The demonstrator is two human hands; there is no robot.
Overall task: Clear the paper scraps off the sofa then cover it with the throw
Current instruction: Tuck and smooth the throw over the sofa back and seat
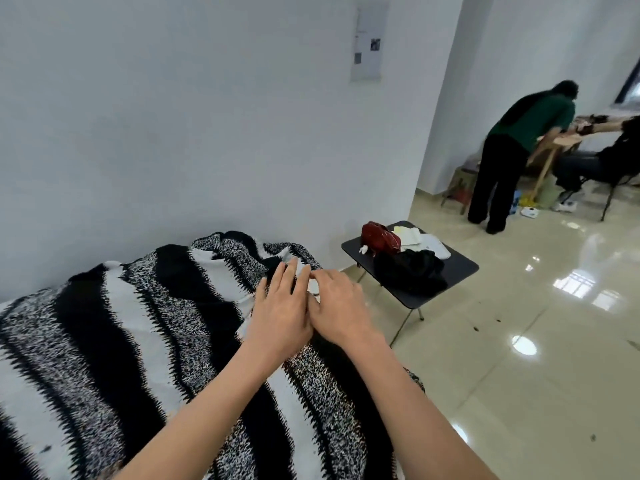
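Observation:
A black-and-white striped throw (145, 334) lies spread over the sofa along the white wall and hides it fully. My left hand (282, 306) lies flat on the throw near the sofa's right end, fingers straight. My right hand (341, 306) rests beside it, touching it, palm down with fingers lightly bent on the fabric. No paper scraps show on the sofa.
A low black folding table (460, 268) stands right of the sofa with a red bag (379, 237), white papers (412, 235) and a black cloth (412, 268). Glossy tiled floor (519, 375) spreads to the right. Two people (512, 150) are at a desk at the far right.

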